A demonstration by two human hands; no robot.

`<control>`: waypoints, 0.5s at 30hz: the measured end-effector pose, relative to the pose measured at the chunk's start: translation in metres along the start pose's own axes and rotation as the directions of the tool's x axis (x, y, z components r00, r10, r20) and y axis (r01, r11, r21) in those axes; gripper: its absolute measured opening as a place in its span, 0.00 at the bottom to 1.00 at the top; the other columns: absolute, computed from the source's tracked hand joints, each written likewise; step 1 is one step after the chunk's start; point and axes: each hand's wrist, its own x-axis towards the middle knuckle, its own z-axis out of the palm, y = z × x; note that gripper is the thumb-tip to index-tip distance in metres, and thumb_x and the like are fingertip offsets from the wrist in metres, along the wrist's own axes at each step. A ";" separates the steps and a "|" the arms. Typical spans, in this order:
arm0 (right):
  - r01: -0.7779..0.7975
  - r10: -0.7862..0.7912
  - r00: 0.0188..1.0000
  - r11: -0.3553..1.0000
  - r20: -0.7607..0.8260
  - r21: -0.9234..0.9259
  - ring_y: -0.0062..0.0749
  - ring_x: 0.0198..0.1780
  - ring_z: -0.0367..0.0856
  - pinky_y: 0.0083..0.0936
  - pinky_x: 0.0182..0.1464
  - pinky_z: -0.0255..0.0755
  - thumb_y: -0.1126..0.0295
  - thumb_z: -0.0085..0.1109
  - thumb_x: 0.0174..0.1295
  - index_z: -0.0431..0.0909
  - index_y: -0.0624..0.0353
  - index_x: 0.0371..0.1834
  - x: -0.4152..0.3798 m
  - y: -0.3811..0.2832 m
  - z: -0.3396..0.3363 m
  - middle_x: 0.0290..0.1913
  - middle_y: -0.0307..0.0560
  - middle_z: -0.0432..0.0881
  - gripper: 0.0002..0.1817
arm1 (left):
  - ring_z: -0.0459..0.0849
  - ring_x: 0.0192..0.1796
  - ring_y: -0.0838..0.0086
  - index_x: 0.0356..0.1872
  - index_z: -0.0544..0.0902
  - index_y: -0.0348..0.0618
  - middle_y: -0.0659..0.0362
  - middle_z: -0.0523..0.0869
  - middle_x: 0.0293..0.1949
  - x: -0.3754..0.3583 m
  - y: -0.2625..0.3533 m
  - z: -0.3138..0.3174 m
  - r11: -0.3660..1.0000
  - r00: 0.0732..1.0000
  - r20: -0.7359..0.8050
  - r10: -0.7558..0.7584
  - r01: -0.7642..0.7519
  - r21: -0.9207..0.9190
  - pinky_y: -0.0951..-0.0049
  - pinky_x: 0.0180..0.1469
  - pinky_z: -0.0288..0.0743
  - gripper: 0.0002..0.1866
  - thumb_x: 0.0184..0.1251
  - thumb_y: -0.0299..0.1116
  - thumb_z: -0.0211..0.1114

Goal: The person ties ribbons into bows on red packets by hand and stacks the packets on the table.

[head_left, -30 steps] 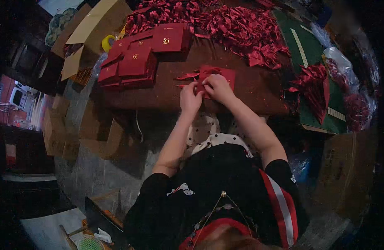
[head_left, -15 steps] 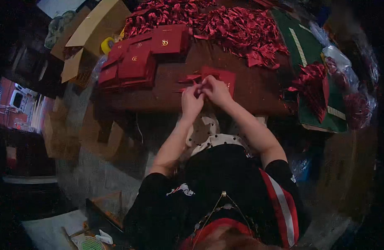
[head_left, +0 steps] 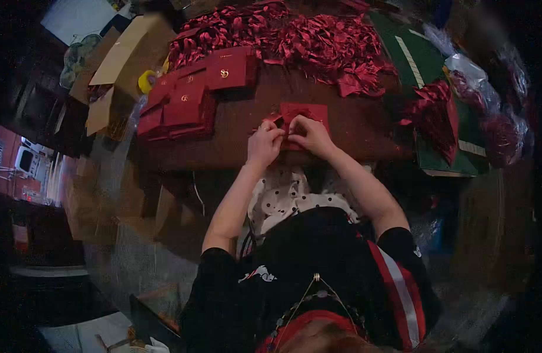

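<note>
Near the front edge of the brown-covered table lies a flat red folder or pouch (head_left: 319, 112). My left hand (head_left: 264, 144) is at its left side, fingers pinched on a red satin ribbon (head_left: 273, 119). My right hand (head_left: 311, 136) rests over the folder, thumb and fingertips drawn together close to the left fingertips. It appears to pinch part of the same ribbon, though the fingers hide the exact grip. The ribbon's loose end sticks out to the left above my left hand.
Stacks of red folders with gold lettering (head_left: 187, 100) stand at the left of the table (head_left: 365, 132). Heaps of red ribbons (head_left: 329, 50) cover the back. On the right are a green board (head_left: 400, 47) and a red ribbon bundle (head_left: 432, 115). An open cardboard box (head_left: 127, 50) stands left.
My hands have moved slightly apart, with the left shifting left and the right now lower on the folder. More of the folder shows. The whole view has shifted a little.
</note>
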 end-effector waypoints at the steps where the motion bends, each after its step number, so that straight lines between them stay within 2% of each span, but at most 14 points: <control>1: 0.011 -0.011 1.000 1.000 0.006 0.015 0.41 0.47 0.82 0.36 0.51 0.76 0.67 0.75 0.52 0.76 0.54 0.44 -0.002 0.000 -0.002 0.46 0.46 0.80 0.19 | 0.84 0.41 0.57 0.38 0.88 0.43 0.55 0.81 0.39 0.001 0.000 -0.003 0.999 0.999 -0.024 0.047 -0.046 0.024 0.60 0.42 0.79 0.06 0.62 0.30 0.68; 2: 0.205 -0.205 0.974 0.979 -0.099 -0.008 0.25 0.38 0.77 0.23 0.42 0.75 0.72 0.75 0.51 0.77 0.54 0.46 -0.001 0.001 -0.003 0.46 0.41 0.74 0.20 | 0.84 0.39 0.58 0.37 0.87 0.44 0.56 0.81 0.38 0.000 0.001 -0.007 0.998 0.998 -0.036 0.058 -0.058 0.024 0.60 0.41 0.79 0.05 0.61 0.28 0.68; 4: 0.099 -0.084 0.991 0.985 -0.108 0.139 0.25 0.40 0.75 0.23 0.43 0.74 0.71 0.75 0.51 0.77 0.54 0.50 -0.003 0.000 -0.008 0.50 0.42 0.71 0.23 | 0.85 0.40 0.58 0.33 0.87 0.48 0.57 0.81 0.37 -0.003 0.000 -0.014 0.998 0.999 -0.030 0.020 -0.019 0.054 0.59 0.40 0.79 0.02 0.60 0.31 0.68; 5: 0.088 -0.075 0.992 0.987 -0.103 0.133 0.25 0.38 0.74 0.22 0.43 0.73 0.70 0.75 0.52 0.76 0.54 0.53 -0.004 0.000 -0.009 0.49 0.41 0.71 0.25 | 0.85 0.40 0.58 0.34 0.87 0.49 0.57 0.81 0.37 -0.005 -0.009 -0.018 0.995 0.988 -0.133 0.081 -0.072 0.074 0.60 0.40 0.79 0.03 0.59 0.29 0.68; 7: 0.153 -0.171 0.975 0.980 -0.141 -0.129 0.31 0.39 0.76 0.29 0.43 0.76 0.64 0.74 0.56 0.74 0.55 0.56 -0.003 0.016 -0.012 0.52 0.47 0.71 0.26 | 0.84 0.39 0.59 0.34 0.88 0.47 0.57 0.81 0.37 -0.014 -0.039 -0.047 0.989 0.954 -0.267 -0.136 0.147 0.022 0.62 0.40 0.78 0.03 0.59 0.29 0.70; 8: 0.097 -0.099 0.987 0.995 -0.130 -0.027 0.34 0.40 0.78 0.30 0.43 0.76 0.64 0.73 0.57 0.74 0.54 0.57 -0.005 0.014 -0.014 0.53 0.47 0.71 0.26 | 0.84 0.39 0.58 0.32 0.87 0.44 0.57 0.80 0.35 -0.022 -0.054 -0.063 0.969 0.942 -0.254 -0.220 0.240 0.054 0.62 0.40 0.78 0.03 0.59 0.31 0.71; 10: 0.088 -0.092 0.989 0.995 -0.115 -0.039 0.36 0.41 0.78 0.31 0.42 0.76 0.63 0.73 0.57 0.75 0.54 0.56 -0.004 0.009 -0.014 0.52 0.48 0.72 0.24 | 0.84 0.42 0.57 0.33 0.87 0.43 0.56 0.81 0.39 -0.037 -0.059 -0.066 0.958 0.945 -0.215 -0.246 0.271 0.093 0.61 0.43 0.78 0.04 0.59 0.30 0.71; 11: 0.075 -0.080 0.993 0.995 -0.084 -0.059 0.37 0.41 0.79 0.31 0.43 0.76 0.63 0.72 0.58 0.75 0.54 0.55 -0.003 0.008 -0.013 0.52 0.49 0.72 0.24 | 0.83 0.46 0.55 0.38 0.86 0.44 0.54 0.80 0.43 -0.039 -0.058 -0.065 0.940 0.938 -0.183 -0.295 0.320 0.122 0.59 0.47 0.77 0.07 0.59 0.30 0.71; 12: 0.105 -0.111 0.986 0.993 -0.121 -0.055 0.32 0.37 0.77 0.29 0.42 0.75 0.64 0.73 0.56 0.76 0.55 0.53 -0.004 0.006 -0.010 0.50 0.47 0.73 0.23 | 0.82 0.50 0.54 0.43 0.85 0.45 0.52 0.80 0.47 -0.039 -0.058 -0.064 0.920 0.928 -0.150 -0.341 0.363 0.151 0.58 0.50 0.77 0.11 0.59 0.30 0.71; 13: 0.129 -0.138 0.975 0.990 -0.175 -0.064 0.27 0.33 0.75 0.26 0.40 0.74 0.65 0.74 0.54 0.77 0.56 0.52 -0.003 0.007 -0.010 0.47 0.44 0.73 0.23 | 0.77 0.58 0.48 0.56 0.79 0.45 0.47 0.77 0.55 -0.041 -0.054 -0.065 0.905 0.917 -0.182 -0.356 0.387 0.179 0.54 0.59 0.73 0.22 0.58 0.29 0.70; 14: 0.193 -0.203 0.951 0.979 -0.233 -0.063 0.28 0.36 0.76 0.26 0.41 0.75 0.66 0.73 0.55 0.78 0.56 0.51 -0.001 0.018 -0.004 0.46 0.45 0.74 0.21 | 0.74 0.61 0.44 0.62 0.73 0.40 0.42 0.74 0.60 -0.037 -0.051 -0.066 0.916 0.938 -0.243 -0.249 0.309 0.256 0.51 0.64 0.68 0.29 0.58 0.28 0.69; 15: 0.230 -0.227 0.931 0.973 -0.287 -0.025 0.29 0.40 0.78 0.26 0.43 0.75 0.67 0.71 0.57 0.78 0.57 0.49 0.000 0.024 -0.001 0.45 0.45 0.74 0.19 | 0.75 0.60 0.45 0.63 0.72 0.36 0.41 0.77 0.58 -0.028 -0.038 -0.067 0.905 0.916 -0.314 -0.251 0.337 0.260 0.51 0.66 0.65 0.30 0.58 0.27 0.67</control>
